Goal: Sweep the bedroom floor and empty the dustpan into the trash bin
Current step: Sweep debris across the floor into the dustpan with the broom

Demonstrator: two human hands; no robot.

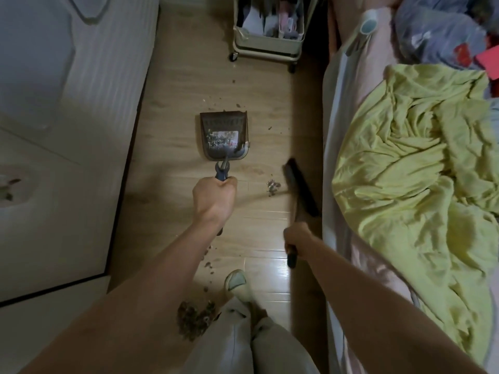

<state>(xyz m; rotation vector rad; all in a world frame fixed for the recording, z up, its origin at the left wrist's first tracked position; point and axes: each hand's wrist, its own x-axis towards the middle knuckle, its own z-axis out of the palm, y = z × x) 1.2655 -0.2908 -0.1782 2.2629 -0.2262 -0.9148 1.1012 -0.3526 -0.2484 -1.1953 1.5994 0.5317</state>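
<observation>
A white wardrobe door (67, 90) is standing along the left. The left hand (214, 197) is wrapping its fingers around the handle of the dustpan (223, 134), which is lying flat on the wooden floor (172, 184) holding scraps. Just right, debris (273, 187) is lying beside the brush (299, 190), which the right hand (297, 238) is gripping near the bed (405, 171).

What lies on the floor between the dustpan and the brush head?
In the head view, a small clump of debris lies on bare wood floor between dustpan and brush head.
</observation>
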